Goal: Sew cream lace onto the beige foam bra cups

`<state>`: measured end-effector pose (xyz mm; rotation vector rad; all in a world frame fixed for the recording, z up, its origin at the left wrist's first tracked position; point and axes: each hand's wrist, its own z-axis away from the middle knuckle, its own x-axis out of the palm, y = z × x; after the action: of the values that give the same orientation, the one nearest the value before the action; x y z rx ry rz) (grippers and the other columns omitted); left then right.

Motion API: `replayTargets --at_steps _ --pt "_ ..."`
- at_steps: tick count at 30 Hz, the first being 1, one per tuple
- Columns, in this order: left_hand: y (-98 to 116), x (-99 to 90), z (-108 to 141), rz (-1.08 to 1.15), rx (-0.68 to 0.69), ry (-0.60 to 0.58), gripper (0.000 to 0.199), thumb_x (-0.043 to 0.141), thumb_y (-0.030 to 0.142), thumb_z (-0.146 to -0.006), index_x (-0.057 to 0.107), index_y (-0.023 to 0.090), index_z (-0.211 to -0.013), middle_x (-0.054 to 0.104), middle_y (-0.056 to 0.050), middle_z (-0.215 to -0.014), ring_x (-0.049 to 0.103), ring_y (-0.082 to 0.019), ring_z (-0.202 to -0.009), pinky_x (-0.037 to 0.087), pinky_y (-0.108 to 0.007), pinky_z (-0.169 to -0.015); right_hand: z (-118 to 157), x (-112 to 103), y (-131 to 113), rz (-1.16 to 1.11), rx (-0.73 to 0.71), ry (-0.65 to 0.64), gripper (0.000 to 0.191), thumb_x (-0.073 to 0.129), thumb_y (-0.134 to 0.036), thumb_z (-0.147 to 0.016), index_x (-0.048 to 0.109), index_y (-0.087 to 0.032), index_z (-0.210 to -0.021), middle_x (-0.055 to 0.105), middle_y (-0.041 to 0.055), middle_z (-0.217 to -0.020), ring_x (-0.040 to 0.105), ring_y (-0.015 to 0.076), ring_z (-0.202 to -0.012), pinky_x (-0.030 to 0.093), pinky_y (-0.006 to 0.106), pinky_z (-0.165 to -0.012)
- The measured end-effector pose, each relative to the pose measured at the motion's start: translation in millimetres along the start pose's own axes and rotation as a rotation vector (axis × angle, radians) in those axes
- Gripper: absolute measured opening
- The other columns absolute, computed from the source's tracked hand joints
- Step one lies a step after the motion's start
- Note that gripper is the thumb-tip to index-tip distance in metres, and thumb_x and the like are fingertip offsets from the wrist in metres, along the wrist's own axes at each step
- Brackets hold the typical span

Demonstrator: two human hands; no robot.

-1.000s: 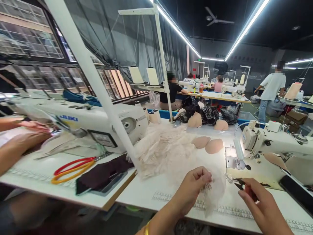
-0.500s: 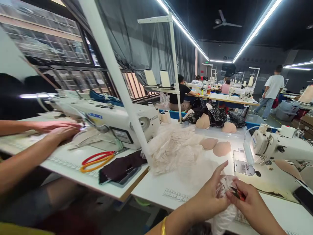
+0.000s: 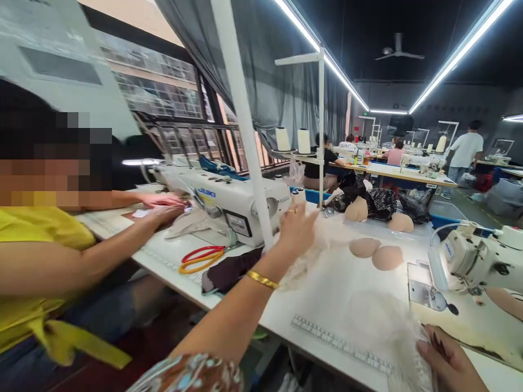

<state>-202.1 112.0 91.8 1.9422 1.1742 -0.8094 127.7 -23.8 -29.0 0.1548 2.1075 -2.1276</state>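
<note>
My left hand, with a gold bracelet at its wrist, reaches out over the pile of cream lace fabric. Its fingers look apart and hold nothing I can see, though they are blurred. Low on the right, my right hand is closed on a piece of white gathered lace that spreads over the table's front edge. A small dark object, its kind unclear, shows between those fingers. Two beige bra cups lie beyond, between the pile and a sewing machine.
At the left a co-worker in yellow has both hands at another sewing machine. Red- and orange-handled scissors lie near a white pole. Black plastic bags and thread cones stand farther back.
My left hand has let go of the white lace and moved left and forward to the pile. My right hand has moved right with its lace. The view has swung left.
</note>
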Motion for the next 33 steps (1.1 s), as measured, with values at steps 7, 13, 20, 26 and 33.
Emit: replayTargets --at_steps 7,13,20,26,33 --pt "80 51.6 66 0.934 0.277 -0.606 0.047 0.06 0.062 -0.096 0.071 0.029 -0.128 0.073 -0.008 -0.123 0.063 -0.029 -0.119 0.05 -0.039 -0.099 15 -10 -9 0.049 0.027 -0.365 0.058 0.069 -0.076 -0.084 0.05 -0.022 -0.073 0.039 -0.0036 -0.071 0.038 0.0157 -0.069 0.035 0.027 -0.064" --pt "95 48.8 79 1.297 -0.012 -1.206 0.069 0.07 0.086 -0.074 0.066 0.017 -0.069 0.061 0.0 -0.063 0.044 -0.01 -0.052 0.035 -0.025 -0.055 2 -34 -20 0.298 -0.087 -0.204 0.052 0.062 -0.074 -0.088 0.057 -0.023 -0.078 0.042 -0.0036 -0.067 0.041 0.0167 -0.065 0.036 0.028 -0.06" --pt "69 38.2 77 1.564 -0.307 -0.747 0.051 0.088 0.053 -0.078 0.076 0.017 -0.113 0.068 -0.004 -0.083 0.058 -0.014 -0.07 0.044 -0.027 -0.071 -13 7 -26 0.508 -0.454 0.19 0.04 0.055 -0.062 -0.1 0.068 -0.025 -0.107 0.058 -0.0014 -0.068 0.054 0.0179 -0.06 0.043 0.027 -0.056" --pt "72 45.4 81 1.542 -0.27 -0.771 0.051 0.087 0.044 -0.081 0.074 0.019 -0.124 0.071 -0.007 -0.095 0.062 -0.017 -0.078 0.049 -0.03 -0.076 -13 31 -39 0.88 -0.944 0.355 0.028 0.044 -0.03 -0.109 0.065 -0.022 -0.093 0.058 -0.0014 -0.061 0.051 0.0156 -0.051 0.034 0.027 -0.052" --pt "76 43.9 77 1.349 -0.097 -0.889 0.049 0.077 0.048 -0.087 0.072 0.02 -0.127 0.058 0.002 -0.07 0.052 -0.013 -0.061 0.039 -0.024 -0.058 -20 34 -36 1.024 -0.949 0.317 0.026 0.046 -0.022 -0.108 0.062 -0.022 -0.087 0.058 -0.0011 -0.063 0.051 0.016 -0.054 0.029 0.03 -0.056"
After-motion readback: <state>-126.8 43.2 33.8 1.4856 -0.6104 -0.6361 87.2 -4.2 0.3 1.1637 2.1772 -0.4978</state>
